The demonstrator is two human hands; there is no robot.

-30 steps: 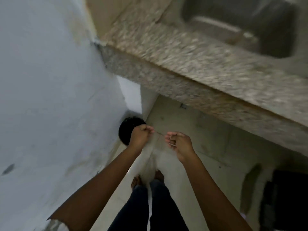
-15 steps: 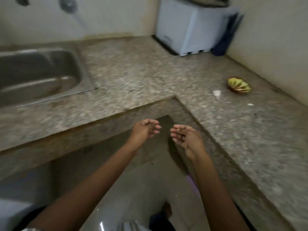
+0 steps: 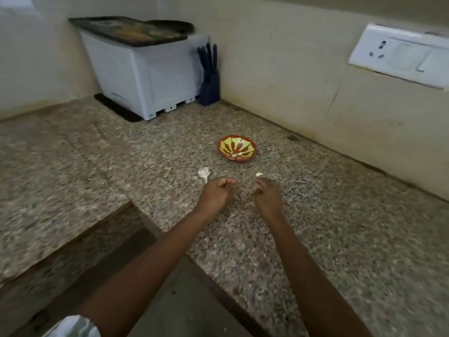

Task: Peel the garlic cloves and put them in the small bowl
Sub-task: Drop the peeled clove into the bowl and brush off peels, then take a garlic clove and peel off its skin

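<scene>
In the head view, the small bowl (image 3: 237, 148) stands on the speckled worktop (image 3: 340, 227) not far from the wall. A few pale pieces lie inside it against the near rim (peeled cloves by the look of them, though too small to be sure), so part of the job seems done.

Just short of the bowl and to its left lies a garlic bulb (image 3: 203, 173) in its papery skin. To the right, a single pale clove (image 3: 259, 174) rests on the worktop just beyond the knuckles of the right hand (image 3: 267, 193). The left hand (image 3: 217, 193) hangs just beside the bulb.

Both hands have their fingers curled inward. I cannot tell whether either one pinches anything, as the palms face down and the picture is soft.

I judge the task partway: the bulb's cloves are left to peel, and they and the loose clove have yet to reach the bowl.
</scene>
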